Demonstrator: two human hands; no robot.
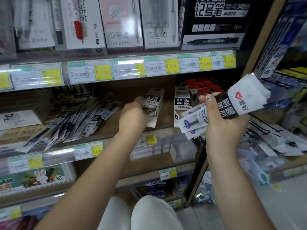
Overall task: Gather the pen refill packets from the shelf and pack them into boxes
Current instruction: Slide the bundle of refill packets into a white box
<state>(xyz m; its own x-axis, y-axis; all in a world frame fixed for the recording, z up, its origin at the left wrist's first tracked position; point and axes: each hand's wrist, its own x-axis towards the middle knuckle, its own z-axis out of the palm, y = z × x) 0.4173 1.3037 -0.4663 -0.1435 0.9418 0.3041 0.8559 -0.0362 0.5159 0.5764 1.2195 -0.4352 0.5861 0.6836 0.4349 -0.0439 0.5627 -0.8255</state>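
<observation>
A tall wooden shop shelving unit [132, 90] with several tiers fills the view, each tier edged by a clear plastic strip of white and yellow price labels [103, 72]. On the top tier stand upright cardboard display boxes of pens, the largest a black marker box [214, 22] with white lettering at the right.

On the middle tier, at the left, lies a loose fanned-out heap of flat black-and-white plastic pen refill packets [79, 120], overlapping and leaning at a slant. To the right of the heap stands a narrow white-and-black cardboard box [153, 105], tilted, with packets showing at its open lower end. Further right, well apart from it, a second upright white-and-black box [181, 105] stands near the shelf's front edge, with red-topped packets [204, 87] behind it.

The person's left hand [132, 113] reaches into the middle tier and touches the tilted box; the hand is motion-blurred and its fingers are hidden behind the knuckles, so their grip cannot be told.

The right hand [224, 123] is raised in front of the shelf, fingers and thumb curled round a thick bundle of refill packets [232, 105], held slanting with the white header ends pointing up and to the right.
</observation>
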